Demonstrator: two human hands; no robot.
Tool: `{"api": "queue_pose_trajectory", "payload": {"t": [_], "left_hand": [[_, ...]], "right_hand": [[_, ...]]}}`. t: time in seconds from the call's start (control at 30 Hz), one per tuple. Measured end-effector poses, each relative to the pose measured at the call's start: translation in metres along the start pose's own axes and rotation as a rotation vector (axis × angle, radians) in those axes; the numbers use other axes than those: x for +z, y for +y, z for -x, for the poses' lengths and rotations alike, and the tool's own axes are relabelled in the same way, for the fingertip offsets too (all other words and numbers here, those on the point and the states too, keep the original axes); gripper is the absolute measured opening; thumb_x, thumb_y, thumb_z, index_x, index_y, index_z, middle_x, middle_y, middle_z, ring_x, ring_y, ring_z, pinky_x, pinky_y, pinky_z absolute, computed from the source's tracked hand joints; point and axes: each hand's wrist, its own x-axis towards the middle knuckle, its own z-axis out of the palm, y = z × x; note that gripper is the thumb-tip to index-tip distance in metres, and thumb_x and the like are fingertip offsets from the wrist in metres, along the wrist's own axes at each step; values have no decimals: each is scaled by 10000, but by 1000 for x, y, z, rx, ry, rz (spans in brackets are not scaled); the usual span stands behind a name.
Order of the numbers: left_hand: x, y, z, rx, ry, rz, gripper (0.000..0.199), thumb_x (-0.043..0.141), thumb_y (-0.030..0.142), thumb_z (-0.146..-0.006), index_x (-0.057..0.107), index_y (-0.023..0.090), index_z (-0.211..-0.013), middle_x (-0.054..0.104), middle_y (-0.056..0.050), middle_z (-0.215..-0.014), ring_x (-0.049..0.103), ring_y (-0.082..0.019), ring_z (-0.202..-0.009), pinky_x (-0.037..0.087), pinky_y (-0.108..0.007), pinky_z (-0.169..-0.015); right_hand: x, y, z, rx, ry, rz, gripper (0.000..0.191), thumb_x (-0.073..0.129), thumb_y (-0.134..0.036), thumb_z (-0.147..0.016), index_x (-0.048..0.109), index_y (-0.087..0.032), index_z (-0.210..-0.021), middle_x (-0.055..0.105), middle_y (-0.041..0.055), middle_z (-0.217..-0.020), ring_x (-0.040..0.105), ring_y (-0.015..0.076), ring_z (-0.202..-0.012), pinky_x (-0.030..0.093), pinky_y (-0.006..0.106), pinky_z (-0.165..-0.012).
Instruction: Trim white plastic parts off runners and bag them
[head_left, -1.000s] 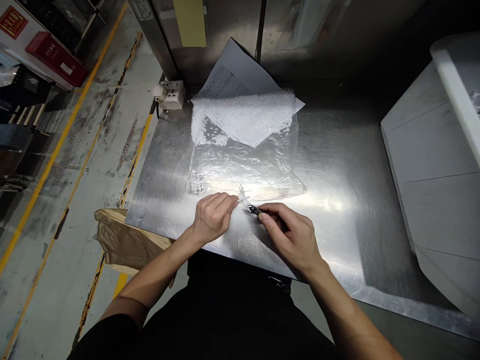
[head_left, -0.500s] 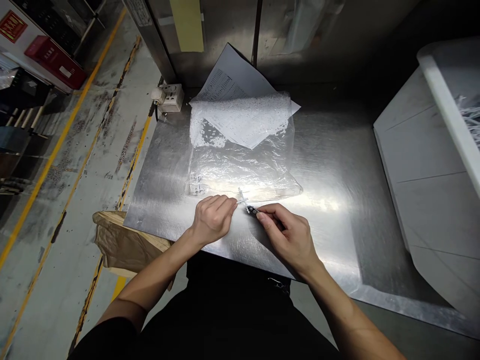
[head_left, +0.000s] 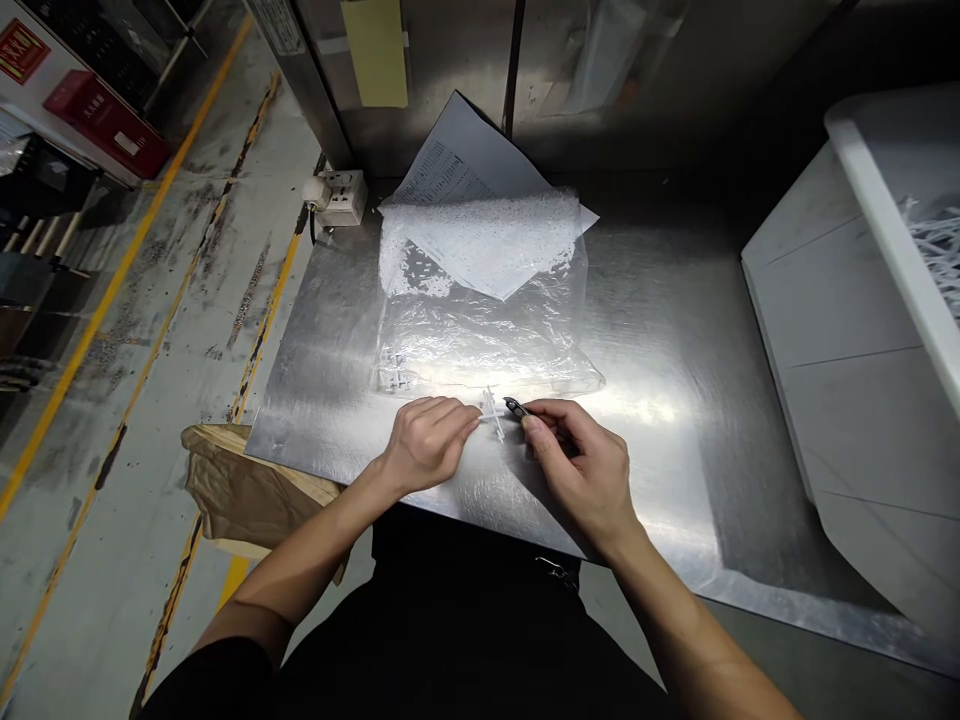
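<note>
My left hand is closed, pinching one end of a small white plastic sprue with short side branches. My right hand is closed around a small dark metal nail clipper, its tip pointing left, close to the right side of the sprue. Whether the tip touches the sprue is too small to tell. Just beyond both hands lies a clear plastic bag with many tiny white pieces gathered mostly at its far end. A printed paper sheet lies there too, partly seen through the bag.
All this lies on a metal table. At the right stands a large white bin holding white sprues. A power socket sits at the back left corner. Below the left edge is a brown bag-lined box.
The nail clipper has shifted up and right, away from the sprue's lower part. The sprue has turned in my left fingers and sits slightly lower, to the right.
</note>
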Motion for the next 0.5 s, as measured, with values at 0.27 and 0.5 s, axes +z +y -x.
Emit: {"api": "queue_pose_trajectory", "payload": {"t": [0.27,0.5], "left_hand": [[-1,3,-1,89,-2,20,161,559,121,-1114,706,176,-1074,801,-28,-846,737,-159,-686,508,-301,-606],[-1,2,0,124,6,10,132,578,118,-1105,696,175,-1104,794,-19,-849,727,-151,-686,482,-306,-601]], "right_hand": [[-3,8,-1,5,-8,-39,188,759,-417,-1063,797,-251,-1143,790,24,-908,740,194,-730,603,351,-685],[-3,2,-2,-40,-32,-1,150,759,-374,-1060,797,-240,-1119,793,12,-873,688,164,-671,570,311,-630]]}}
